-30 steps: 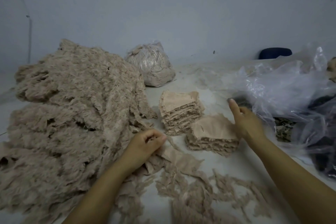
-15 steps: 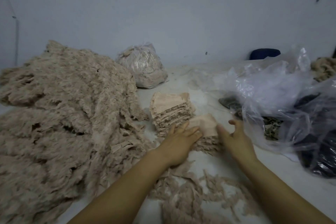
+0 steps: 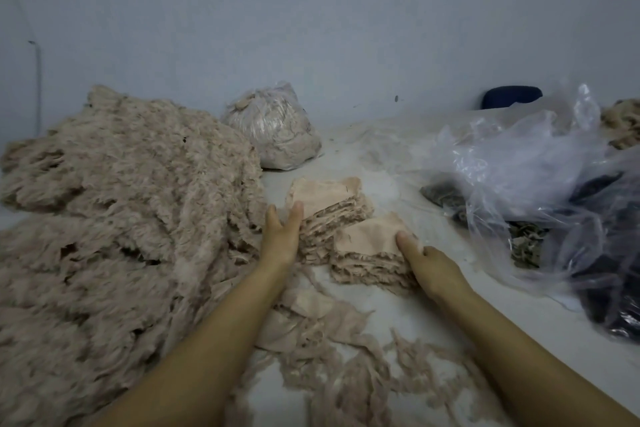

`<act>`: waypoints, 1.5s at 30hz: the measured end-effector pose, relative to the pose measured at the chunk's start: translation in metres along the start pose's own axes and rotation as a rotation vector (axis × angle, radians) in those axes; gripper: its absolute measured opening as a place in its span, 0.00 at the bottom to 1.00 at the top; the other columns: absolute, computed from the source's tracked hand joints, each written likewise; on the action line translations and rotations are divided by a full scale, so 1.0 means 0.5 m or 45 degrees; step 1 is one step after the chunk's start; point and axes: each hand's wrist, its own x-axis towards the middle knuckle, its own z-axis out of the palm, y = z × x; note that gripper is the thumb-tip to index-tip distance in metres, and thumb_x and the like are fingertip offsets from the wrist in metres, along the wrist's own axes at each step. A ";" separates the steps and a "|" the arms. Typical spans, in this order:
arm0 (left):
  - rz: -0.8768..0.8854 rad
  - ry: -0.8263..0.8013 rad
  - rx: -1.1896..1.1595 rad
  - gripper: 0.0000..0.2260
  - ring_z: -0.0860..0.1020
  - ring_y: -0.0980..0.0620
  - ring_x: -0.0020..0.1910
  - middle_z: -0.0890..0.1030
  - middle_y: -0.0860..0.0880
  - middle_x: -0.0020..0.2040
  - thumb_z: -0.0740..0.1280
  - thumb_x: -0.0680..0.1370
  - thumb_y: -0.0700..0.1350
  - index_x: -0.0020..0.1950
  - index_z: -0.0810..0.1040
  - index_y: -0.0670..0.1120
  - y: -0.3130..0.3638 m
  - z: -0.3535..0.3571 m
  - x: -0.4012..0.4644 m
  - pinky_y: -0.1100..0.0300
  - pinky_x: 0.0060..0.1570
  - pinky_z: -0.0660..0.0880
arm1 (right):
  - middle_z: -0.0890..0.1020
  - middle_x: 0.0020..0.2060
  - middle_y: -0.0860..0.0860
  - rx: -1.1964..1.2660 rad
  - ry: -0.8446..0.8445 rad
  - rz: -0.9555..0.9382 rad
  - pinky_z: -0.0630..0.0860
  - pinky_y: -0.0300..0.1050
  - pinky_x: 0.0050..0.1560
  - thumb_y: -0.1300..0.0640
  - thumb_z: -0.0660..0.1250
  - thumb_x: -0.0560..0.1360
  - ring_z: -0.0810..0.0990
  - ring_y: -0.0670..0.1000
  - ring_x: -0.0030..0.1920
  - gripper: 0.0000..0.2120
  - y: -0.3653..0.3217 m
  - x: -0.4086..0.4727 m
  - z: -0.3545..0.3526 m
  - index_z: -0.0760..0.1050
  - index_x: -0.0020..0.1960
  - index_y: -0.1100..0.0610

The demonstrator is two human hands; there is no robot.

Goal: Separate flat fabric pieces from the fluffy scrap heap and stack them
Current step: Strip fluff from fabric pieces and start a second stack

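A large beige fluffy scrap heap [image 3: 114, 218] fills the left side of the table. Two stacks of flat pinkish fabric pieces stand at the centre: a far stack [image 3: 325, 199] and a near stack [image 3: 367, 246]. My left hand [image 3: 280, 236] lies flat with fingers extended against the left side of the far stack. My right hand [image 3: 426, 262] rests on the right edge of the near stack, its thumb pressing the top piece. Neither hand visibly grips a piece. Loose fluffy strips [image 3: 346, 357] lie between my forearms.
A tied clear bag of scraps [image 3: 273, 128] sits at the back by the wall. Crumpled clear plastic bags [image 3: 540, 170] with dark material fill the right side. A dark blue object [image 3: 510, 100] stands at the back right. The white tabletop [image 3: 467, 322] shows near my right arm.
My left hand left the strips near the heap, crossed to the near stack, then shifted to the far stack's left side. My right hand came down onto the near stack's right edge.
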 end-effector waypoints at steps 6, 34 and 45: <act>-0.219 -0.183 -0.232 0.29 0.67 0.44 0.70 0.66 0.46 0.73 0.55 0.79 0.62 0.76 0.58 0.48 -0.037 0.065 0.072 0.46 0.71 0.63 | 0.78 0.60 0.59 0.033 -0.005 -0.030 0.70 0.45 0.51 0.31 0.52 0.75 0.77 0.58 0.57 0.36 0.002 0.012 0.019 0.74 0.63 0.60; 0.414 -1.319 1.223 0.25 0.69 0.64 0.65 0.73 0.57 0.65 0.78 0.67 0.50 0.62 0.79 0.49 0.001 -0.279 -0.128 0.72 0.65 0.62 | 0.78 0.34 0.44 -0.375 -0.153 -1.430 0.71 0.36 0.35 0.48 0.61 0.78 0.73 0.43 0.35 0.13 -0.015 -0.175 0.042 0.78 0.39 0.51; 0.715 -0.611 1.353 0.20 0.68 0.53 0.67 0.73 0.51 0.67 0.64 0.78 0.53 0.69 0.72 0.50 -0.050 -0.256 -0.108 0.64 0.66 0.61 | 0.75 0.37 0.45 -0.091 -0.387 -0.973 0.65 0.31 0.37 0.52 0.72 0.73 0.72 0.39 0.39 0.12 -0.121 -0.167 0.151 0.69 0.37 0.47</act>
